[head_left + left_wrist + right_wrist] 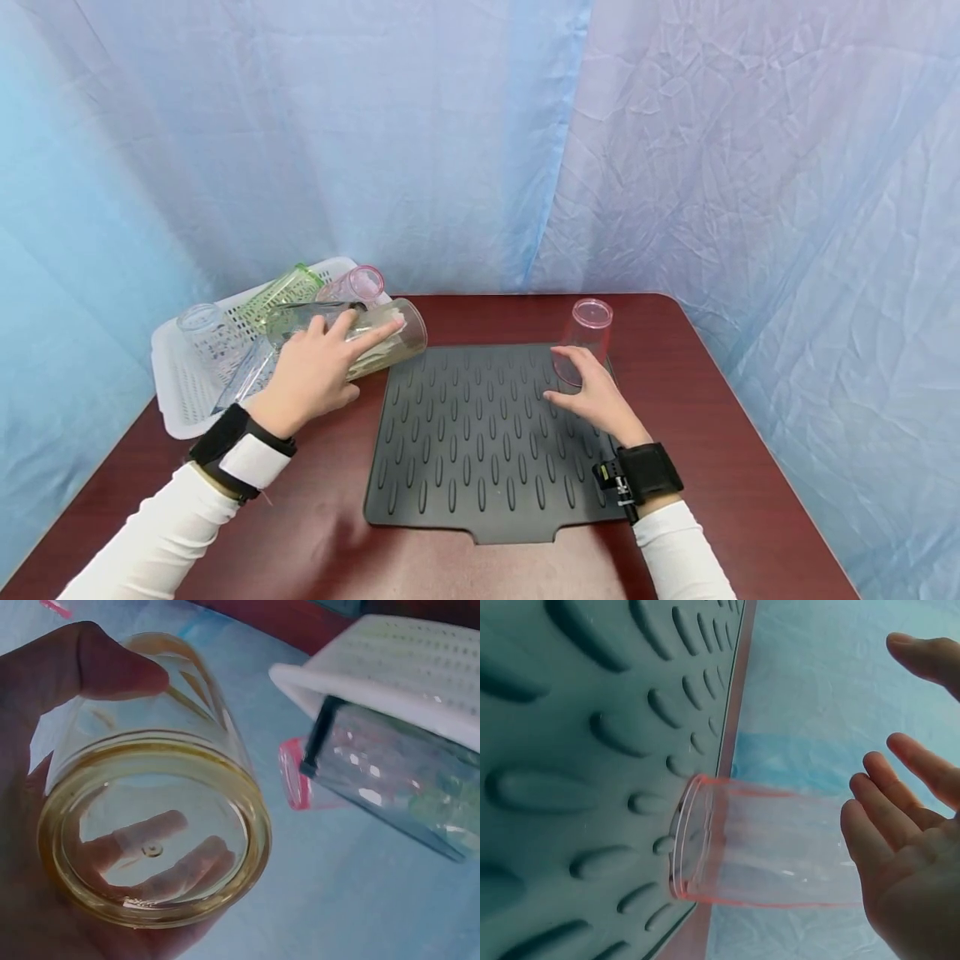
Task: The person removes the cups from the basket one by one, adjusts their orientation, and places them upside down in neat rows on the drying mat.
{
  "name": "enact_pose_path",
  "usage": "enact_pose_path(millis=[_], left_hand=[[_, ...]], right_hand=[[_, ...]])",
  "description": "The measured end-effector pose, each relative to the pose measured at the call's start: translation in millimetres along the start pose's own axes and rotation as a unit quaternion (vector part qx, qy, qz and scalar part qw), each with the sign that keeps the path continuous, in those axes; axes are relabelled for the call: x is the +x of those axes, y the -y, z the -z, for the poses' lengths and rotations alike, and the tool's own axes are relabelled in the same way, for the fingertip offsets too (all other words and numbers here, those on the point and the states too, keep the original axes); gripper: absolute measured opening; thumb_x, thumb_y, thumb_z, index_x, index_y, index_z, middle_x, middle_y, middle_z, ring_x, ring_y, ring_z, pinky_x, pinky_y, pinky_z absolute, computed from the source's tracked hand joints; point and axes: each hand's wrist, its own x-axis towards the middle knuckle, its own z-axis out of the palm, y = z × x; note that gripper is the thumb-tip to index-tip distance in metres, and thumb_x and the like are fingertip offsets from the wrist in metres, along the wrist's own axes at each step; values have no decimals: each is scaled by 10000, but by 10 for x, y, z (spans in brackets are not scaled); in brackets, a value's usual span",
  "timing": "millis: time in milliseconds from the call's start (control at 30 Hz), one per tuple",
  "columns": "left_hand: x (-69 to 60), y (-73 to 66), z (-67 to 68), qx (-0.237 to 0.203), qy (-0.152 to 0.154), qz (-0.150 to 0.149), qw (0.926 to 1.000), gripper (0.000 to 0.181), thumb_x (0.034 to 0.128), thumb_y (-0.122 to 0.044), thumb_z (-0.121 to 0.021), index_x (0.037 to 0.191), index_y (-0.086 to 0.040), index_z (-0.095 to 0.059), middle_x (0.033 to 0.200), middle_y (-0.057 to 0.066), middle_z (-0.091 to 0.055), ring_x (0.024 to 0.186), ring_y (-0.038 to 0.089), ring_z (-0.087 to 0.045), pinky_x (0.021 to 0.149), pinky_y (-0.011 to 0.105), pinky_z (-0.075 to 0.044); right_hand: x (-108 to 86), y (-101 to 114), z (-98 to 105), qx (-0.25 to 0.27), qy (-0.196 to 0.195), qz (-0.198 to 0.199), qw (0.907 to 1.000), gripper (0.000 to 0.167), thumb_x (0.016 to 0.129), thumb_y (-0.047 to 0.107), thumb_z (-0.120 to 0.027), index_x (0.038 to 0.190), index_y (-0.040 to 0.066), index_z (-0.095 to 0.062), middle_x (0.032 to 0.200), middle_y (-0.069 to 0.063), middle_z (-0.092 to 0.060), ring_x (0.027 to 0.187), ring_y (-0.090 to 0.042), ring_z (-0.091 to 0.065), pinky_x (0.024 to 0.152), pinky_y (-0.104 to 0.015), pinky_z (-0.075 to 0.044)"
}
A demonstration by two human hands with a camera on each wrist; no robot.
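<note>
My left hand (311, 375) holds a clear amber-tinted drinking glass (393, 342), tilted on its side above the basket's right edge. In the left wrist view the thumb lies along the amber glass (150, 802), and the other fingers show through it from behind. A pink-tinted glass (591, 333) stands on the far right corner of the dark grey ridged drying mat (480, 433). My right hand (596, 400) is beside it with thumb and fingers spread apart. In the right wrist view those fingers hold nothing, close to the pink glass (780, 847).
A white perforated basket (176, 392) at the left holds a green glass (288, 292), another pink glass (356, 283), a clear glass (206, 329) and a dark-rimmed glass (390, 772). Everything is on a reddish-brown table (712, 450), with pale blue curtains (450, 150) behind.
</note>
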Motion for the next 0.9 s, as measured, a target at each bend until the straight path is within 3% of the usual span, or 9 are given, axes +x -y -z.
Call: enact_pose_path(millis=[467, 700, 900], left_hand=[[49, -258, -196, 84, 21, -530, 9986, 989, 583, -121, -826, 1459, -353, -432, 1178, 176, -519, 727, 341, -474, 433, 343, -389], [113, -425, -269, 354, 60, -849, 9957, 1012, 538, -258, -903, 1442, -351, -457, 1142, 173, -528, 779, 347, -525, 485, 362, -453], [140, -563, -290, 422, 345, -1001, 9935, 1015, 552, -288, -906, 1450, -366, -441, 1149, 157, -532, 814, 344, -550, 540, 403, -509]], right_hand=[[125, 155, -166, 145, 225, 52, 9996, 780, 811, 145, -788, 1461, 50, -366, 1474, -170, -356, 1338, -339, -366, 1029, -505, -364], [242, 306, -294, 240, 433, 441, 9978, 902, 775, 143, -819, 1507, 116, -294, 1556, -79, -261, 1416, -249, -251, 1066, -509, -308], [295, 450, -444, 294, 707, 821, 9937, 1017, 760, 150, -836, 1544, 133, -189, 1597, -56, -153, 1458, -207, -97, 1082, -504, -292]])
